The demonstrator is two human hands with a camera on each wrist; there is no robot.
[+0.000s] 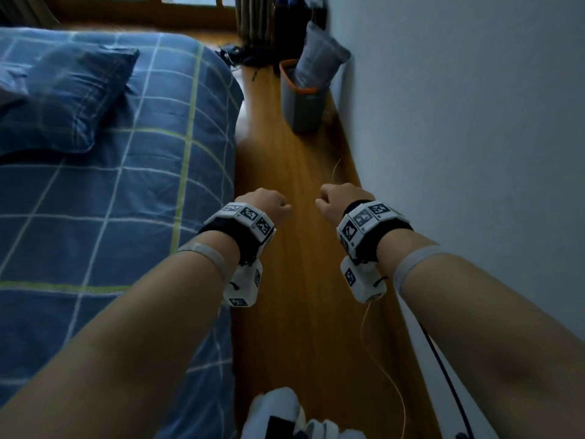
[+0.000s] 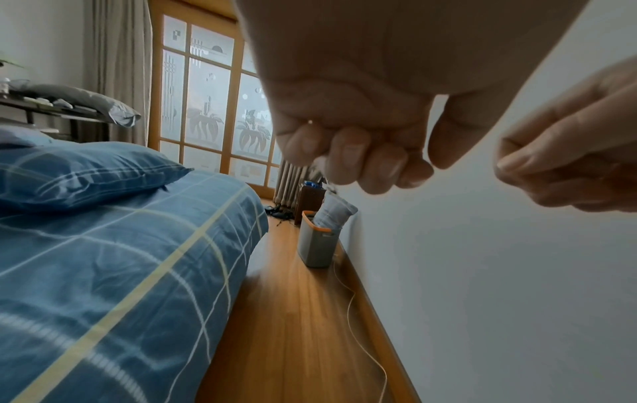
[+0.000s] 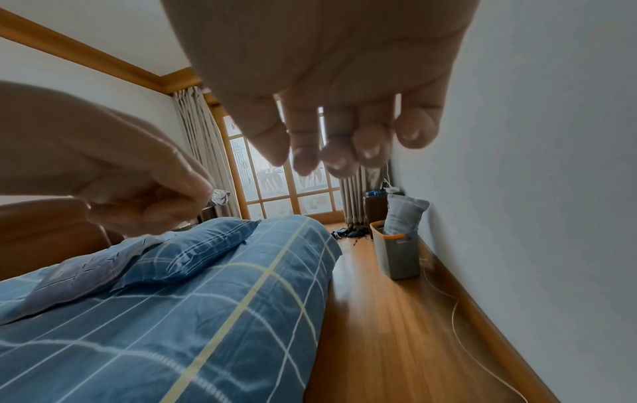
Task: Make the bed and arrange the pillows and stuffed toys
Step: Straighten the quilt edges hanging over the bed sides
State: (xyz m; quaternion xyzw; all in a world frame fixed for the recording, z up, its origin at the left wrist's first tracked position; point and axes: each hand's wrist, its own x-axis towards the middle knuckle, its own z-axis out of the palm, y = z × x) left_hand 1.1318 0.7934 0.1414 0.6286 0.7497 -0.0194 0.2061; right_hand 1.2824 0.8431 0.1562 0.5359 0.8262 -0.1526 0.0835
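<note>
From the head view both hands are empty and curled, left hand [image 1: 267, 204] and right hand [image 1: 337, 201] over the floor [image 1: 300, 248] beside the bed [image 1: 110, 201], its pillow [image 1: 63, 96] near the top; a thin cord [image 1: 384, 375] trails underfoot and could trip a step. In the left wrist view the fingers [image 2: 348, 158] are tightly curled, and the bin [image 2: 315, 245] by the wall holds a grey pillow [image 2: 336, 214]. In the right wrist view the fingers [image 3: 336, 152] hang loosely bent; grabbing that pillow carelessly could tip the bin.
</note>
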